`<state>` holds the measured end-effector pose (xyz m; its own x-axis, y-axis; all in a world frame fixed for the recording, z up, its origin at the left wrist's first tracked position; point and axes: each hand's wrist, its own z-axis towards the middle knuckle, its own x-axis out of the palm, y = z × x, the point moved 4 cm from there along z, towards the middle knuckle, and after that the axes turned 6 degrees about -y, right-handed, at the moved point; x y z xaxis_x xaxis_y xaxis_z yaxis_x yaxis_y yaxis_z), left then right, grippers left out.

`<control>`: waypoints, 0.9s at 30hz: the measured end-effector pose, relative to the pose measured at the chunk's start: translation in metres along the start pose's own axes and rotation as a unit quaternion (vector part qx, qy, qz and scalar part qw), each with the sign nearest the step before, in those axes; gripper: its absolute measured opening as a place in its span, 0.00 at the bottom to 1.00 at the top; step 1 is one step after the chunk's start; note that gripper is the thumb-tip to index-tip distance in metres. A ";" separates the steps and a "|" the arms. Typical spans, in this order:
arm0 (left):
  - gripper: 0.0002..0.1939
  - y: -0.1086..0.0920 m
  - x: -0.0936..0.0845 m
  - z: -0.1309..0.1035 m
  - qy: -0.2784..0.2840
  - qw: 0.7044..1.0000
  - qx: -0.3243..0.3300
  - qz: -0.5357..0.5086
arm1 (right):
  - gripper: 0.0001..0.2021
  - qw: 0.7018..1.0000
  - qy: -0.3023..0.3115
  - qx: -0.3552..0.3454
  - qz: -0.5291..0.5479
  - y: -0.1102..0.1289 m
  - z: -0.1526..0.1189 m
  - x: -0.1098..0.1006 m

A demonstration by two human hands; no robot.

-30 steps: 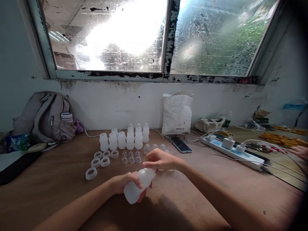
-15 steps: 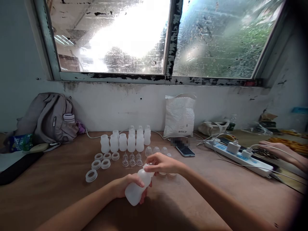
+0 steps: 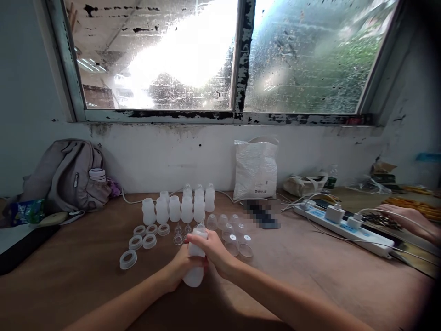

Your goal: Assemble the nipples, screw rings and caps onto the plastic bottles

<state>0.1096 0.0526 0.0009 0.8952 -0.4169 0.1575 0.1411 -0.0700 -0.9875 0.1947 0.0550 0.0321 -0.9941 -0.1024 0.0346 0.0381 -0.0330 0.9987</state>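
Observation:
A frosted white bottle [image 3: 194, 277] with a clear nipple on top stands nearly upright near the front middle. Around its body my left hand [image 3: 181, 266] is closed. My right hand [image 3: 215, 248] grips the bottle's neck and collar, with the thumb across it. Behind it, several similar bottles [image 3: 175, 209] are grouped in rows. Loose white rings [image 3: 128, 259] lie to the left. Clear nipples [image 3: 178, 239] sit just behind my hands, partly hidden. Several clear domed caps [image 3: 245, 249] are to the right.
A backpack [image 3: 74, 177] is at the left, beside a black flat item [image 3: 29, 246]. Against the wall stands a white bag [image 3: 255, 170], with a phone [image 3: 270, 225] in front. A power strip [image 3: 347, 230] with cables is at right; another person's hand reaches in beyond it.
The bottle has been turned more upright. My right hand has moved down and left to wrap its neck, uncovering the clear caps. The view has shifted slightly.

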 end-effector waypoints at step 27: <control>0.14 -0.008 0.034 -0.038 0.314 0.907 -0.149 -0.237 | 0.10 0.959 0.279 0.006 0.042 0.051 -0.025 0.008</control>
<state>0.1226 0.0044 0.0140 0.3326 -0.7032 0.6285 0.2426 -0.5802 -0.7775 0.1908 0.0276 0.0825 -0.7781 -0.6214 0.0922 0.1109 0.0086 0.9938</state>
